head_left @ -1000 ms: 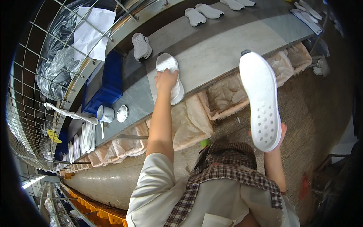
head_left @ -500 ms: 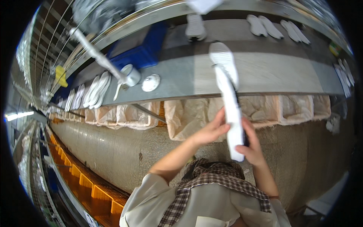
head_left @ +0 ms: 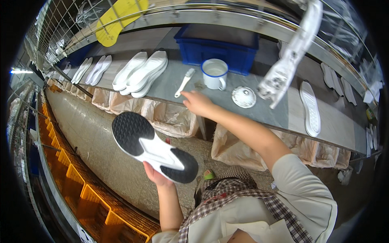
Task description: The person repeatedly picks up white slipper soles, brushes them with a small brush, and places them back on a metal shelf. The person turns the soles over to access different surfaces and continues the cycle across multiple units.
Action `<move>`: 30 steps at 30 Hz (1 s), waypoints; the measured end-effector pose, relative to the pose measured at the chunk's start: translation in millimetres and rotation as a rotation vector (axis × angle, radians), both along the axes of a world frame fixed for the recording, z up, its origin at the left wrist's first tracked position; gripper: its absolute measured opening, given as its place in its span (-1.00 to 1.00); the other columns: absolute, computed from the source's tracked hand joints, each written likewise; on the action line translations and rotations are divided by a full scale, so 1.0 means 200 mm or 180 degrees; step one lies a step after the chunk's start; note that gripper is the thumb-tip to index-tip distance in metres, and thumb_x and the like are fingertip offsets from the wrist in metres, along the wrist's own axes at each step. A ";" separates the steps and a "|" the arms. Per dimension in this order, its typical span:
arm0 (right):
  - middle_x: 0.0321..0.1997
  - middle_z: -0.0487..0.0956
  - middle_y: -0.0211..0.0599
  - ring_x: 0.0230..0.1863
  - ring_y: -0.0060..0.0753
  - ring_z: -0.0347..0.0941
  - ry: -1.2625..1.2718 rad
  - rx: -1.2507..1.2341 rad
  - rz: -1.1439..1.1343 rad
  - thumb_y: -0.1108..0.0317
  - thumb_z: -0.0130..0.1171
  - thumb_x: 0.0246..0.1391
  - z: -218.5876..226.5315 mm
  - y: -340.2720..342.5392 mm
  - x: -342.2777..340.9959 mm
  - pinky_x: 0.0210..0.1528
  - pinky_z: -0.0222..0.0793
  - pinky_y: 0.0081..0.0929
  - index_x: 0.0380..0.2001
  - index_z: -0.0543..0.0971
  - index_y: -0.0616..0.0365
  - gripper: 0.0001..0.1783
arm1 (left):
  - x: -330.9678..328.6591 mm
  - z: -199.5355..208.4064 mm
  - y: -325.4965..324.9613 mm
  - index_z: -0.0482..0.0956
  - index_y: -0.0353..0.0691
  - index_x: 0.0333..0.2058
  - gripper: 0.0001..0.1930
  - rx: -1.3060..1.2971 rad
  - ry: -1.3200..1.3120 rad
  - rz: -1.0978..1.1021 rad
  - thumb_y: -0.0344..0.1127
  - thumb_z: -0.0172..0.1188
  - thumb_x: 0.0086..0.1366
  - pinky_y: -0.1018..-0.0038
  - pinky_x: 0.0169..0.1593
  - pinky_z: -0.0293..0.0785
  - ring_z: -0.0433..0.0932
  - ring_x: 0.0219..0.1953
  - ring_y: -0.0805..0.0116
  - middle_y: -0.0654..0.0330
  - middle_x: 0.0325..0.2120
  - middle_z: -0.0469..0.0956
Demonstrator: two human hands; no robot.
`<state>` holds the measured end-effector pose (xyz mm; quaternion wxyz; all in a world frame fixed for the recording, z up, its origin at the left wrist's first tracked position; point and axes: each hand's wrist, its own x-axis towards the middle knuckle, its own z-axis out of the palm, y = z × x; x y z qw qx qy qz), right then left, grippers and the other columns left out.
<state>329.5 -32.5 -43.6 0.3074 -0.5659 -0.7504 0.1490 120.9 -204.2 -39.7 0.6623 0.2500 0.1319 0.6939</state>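
Note:
My left hand (head_left: 157, 175) is closed on a shoe sole (head_left: 156, 148) in front of the table. Its tread side faces up, white in the middle with black patches at both ends. Part of the hand is hidden beneath the sole. Stretched across to the table, my right hand (head_left: 199, 104) has its fingertips at the handle end of a small brush (head_left: 185, 83). No grip on the brush shows, and it lies on the table by the front edge. Beside it stand a white enamel mug (head_left: 214, 73) with a blue rim and a patterned lid (head_left: 244, 97).
White soles (head_left: 142, 73) lie left of the brush, and another sole (head_left: 311, 109) to the right. A blue crate (head_left: 219, 46) stands behind the mug. A white wrapped bar (head_left: 289, 56) hangs over the table. Lined baskets (head_left: 174, 117) sit below; orange crates (head_left: 97, 202) run along the left.
My left hand has carried the sole leftward and turned its tread up. My right hand has let go of it and reached across to the brush. The view has swung left.

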 end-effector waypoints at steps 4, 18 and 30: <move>-0.31 0.60 -0.08 -0.24 0.06 0.52 -0.0723 -0.0595 -0.0432 0.29 -0.03 0.13 -0.10 0.45 -0.15 -0.20 0.42 -0.09 -0.05 0.46 0.14 -0.67 | -0.20 -0.08 0.06 -0.04 -0.05 0.32 -0.30 -0.0311 0.0070 0.0273 0.16 -0.21 0.31 -0.09 0.16 0.25 0.25 0.20 -0.17 0.07 0.26 0.16; -0.35 0.59 -0.08 -0.34 0.02 0.53 0.0172 0.0041 -0.0999 0.36 -0.01 0.11 0.43 0.07 0.39 -0.24 0.41 -0.12 -0.03 0.43 0.01 -0.69 | -0.11 -0.04 0.36 -0.02 -0.07 0.32 -0.30 0.0234 -0.0390 -0.0075 0.19 -0.27 0.33 -0.04 0.04 0.44 0.29 0.18 -0.15 0.07 0.23 0.20; -0.18 0.60 -0.12 -0.12 -0.06 0.52 -0.1103 -0.0281 -0.0811 0.20 0.02 0.07 0.52 0.13 0.82 -0.08 0.42 -0.25 -0.24 0.61 0.03 -0.72 | 0.18 0.15 0.41 0.09 -0.18 0.26 -0.28 0.0407 -0.0568 0.0001 0.23 -0.27 0.30 0.12 -0.06 0.56 0.42 0.06 -0.12 -0.04 0.08 0.36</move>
